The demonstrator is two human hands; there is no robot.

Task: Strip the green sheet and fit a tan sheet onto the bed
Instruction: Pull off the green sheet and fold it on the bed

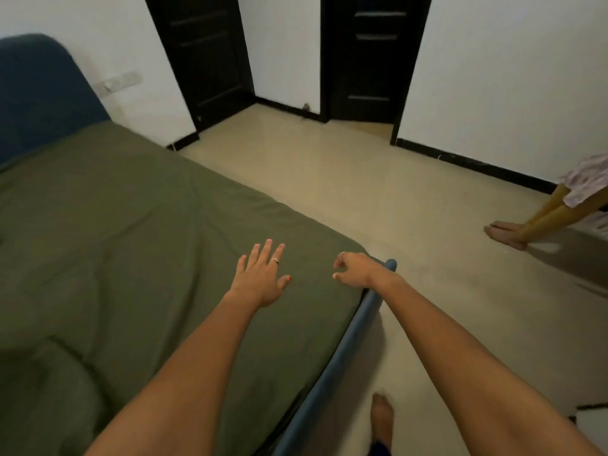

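The green sheet (131, 241) covers the mattress, fitted down to the blue bed frame (358, 327). The left hand (260, 278) hovers flat over it, fingers spread and holding nothing. The right hand (353, 269) (ring on one finger) curls loosely at the sheet's near corner, grasping nothing.

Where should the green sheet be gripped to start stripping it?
Probably at the near corner of the green sheet, reached from the floor side by the right hand already curled beside it. There the fabric wraps down over the blue bed frame, giving an edge to lift.
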